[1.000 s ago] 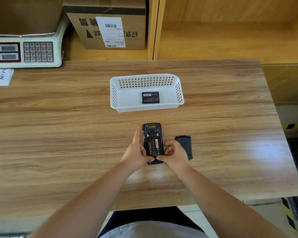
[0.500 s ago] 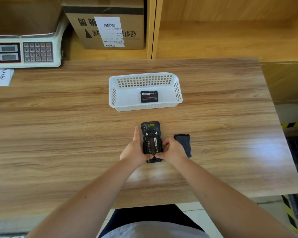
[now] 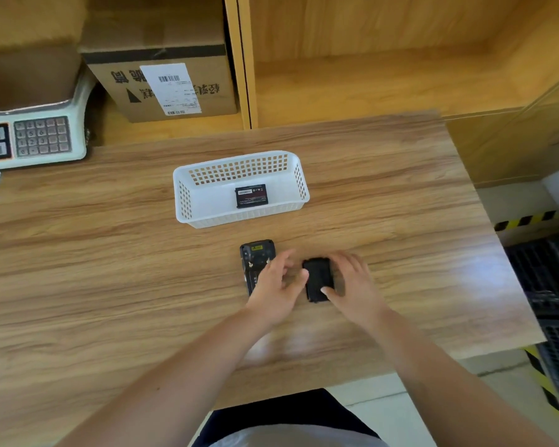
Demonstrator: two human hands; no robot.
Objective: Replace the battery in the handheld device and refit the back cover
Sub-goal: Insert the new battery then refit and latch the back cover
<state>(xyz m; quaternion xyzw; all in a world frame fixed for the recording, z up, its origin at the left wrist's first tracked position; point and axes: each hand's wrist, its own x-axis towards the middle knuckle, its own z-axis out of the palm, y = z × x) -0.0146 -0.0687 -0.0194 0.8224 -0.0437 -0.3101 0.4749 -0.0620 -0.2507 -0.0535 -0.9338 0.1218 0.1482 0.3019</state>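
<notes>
The right hand [image 3: 352, 285] has its grip pinched on the back cover [image 3: 318, 279], just right of the handheld device [image 3: 255, 262] (face down on the tabletop [image 3: 110, 285]), apparently for refitting, while the left hand [image 3: 276, 285], fingers spread, steadies the device.

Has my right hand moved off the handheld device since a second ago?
Yes. The right hand has left the black handheld device lying on the wooden table and shifted right onto the black rectangular back cover, thumb and fingers around it.
</notes>
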